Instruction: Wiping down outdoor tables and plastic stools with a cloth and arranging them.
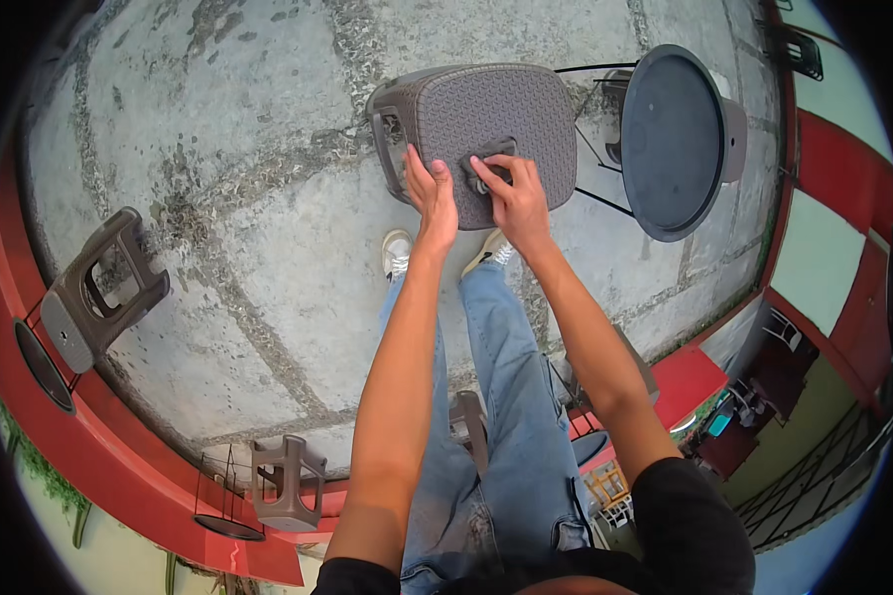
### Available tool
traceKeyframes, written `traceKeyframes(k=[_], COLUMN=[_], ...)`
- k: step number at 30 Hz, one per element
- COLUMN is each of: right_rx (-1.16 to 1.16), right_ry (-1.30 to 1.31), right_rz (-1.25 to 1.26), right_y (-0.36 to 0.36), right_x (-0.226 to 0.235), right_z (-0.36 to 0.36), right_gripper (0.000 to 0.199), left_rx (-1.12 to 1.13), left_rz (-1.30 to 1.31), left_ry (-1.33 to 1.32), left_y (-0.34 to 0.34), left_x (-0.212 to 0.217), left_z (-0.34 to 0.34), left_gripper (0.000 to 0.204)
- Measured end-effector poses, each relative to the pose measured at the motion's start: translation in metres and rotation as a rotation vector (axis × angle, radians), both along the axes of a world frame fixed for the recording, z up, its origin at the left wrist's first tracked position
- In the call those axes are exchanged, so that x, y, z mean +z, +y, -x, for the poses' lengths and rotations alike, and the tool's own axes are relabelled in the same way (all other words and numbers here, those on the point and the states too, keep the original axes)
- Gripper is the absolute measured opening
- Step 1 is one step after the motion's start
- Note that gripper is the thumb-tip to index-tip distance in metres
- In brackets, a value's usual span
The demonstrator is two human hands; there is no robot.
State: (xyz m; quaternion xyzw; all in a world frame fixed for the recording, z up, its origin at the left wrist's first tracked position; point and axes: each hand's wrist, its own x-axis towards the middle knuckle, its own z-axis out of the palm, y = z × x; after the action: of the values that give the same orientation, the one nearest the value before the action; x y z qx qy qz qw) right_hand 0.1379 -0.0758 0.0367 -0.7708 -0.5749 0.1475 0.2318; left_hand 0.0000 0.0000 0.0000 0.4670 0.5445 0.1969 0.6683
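Observation:
In front of me stands a brown plastic stool [536, 109] with a woven-pattern top. A crumpled dark grey cloth [502, 146] lies on that top, near its front half. My right hand [516, 195] pinches the cloth between thumb and fingers; part of the cloth is hidden under them. My left hand [434, 201] is at the stool's near left edge, fingers stretched out and thumb raised, with nothing in it. Whether the left hand touches the stool I cannot tell.
A round black tray-like table [673, 139] on thin metal legs stands right of the stool, with another stool [732, 141] behind it. More brown stools [114, 288] and small round tables [42, 365] line the low red wall [99, 421]. My shoes [397, 250] are just before the stool.

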Motion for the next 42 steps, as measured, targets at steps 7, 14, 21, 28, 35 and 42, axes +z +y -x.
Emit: traceKeyframes(k=[7,14,21,28,35,42], right_rx=[-0.550,0.068,-0.389,-0.594,-0.199,-0.600], right_ry=[-0.138,0.079,-0.077,0.096,0.231,0.719], right_rz=[-0.253,-0.186,-0.185,-0.253,-0.320,-0.177], right_y=[0.036,-0.043,-0.066,0.015,0.008,-0.123], right_x=[-0.017,-0.015,-0.012,-0.019,-0.016,0.096], right_z=[-0.050,0.033,-0.043,-0.012,-0.070,-0.173], right_gripper=[0.049,0.066,0.062,0.063,0.062,0.035], left_rx=[-0.095,-0.018,-0.200,-0.173,-0.099,-0.037], left_rz=[0.226,0.479,0.489,0.475,0.452,0.290], left_ry=[0.317,0.115,0.264,0.391,0.405,0.454], left_y=[0.013,0.035,0.045,0.041,0.042,0.051], left_x=[0.029,0.007,0.024,0.035,0.027,0.018], left_z=[-0.029,-0.010,-0.016,-0.034,-0.026,-0.012], left_gripper=[0.111,0.111,0.132,0.139,0.136,0.136])
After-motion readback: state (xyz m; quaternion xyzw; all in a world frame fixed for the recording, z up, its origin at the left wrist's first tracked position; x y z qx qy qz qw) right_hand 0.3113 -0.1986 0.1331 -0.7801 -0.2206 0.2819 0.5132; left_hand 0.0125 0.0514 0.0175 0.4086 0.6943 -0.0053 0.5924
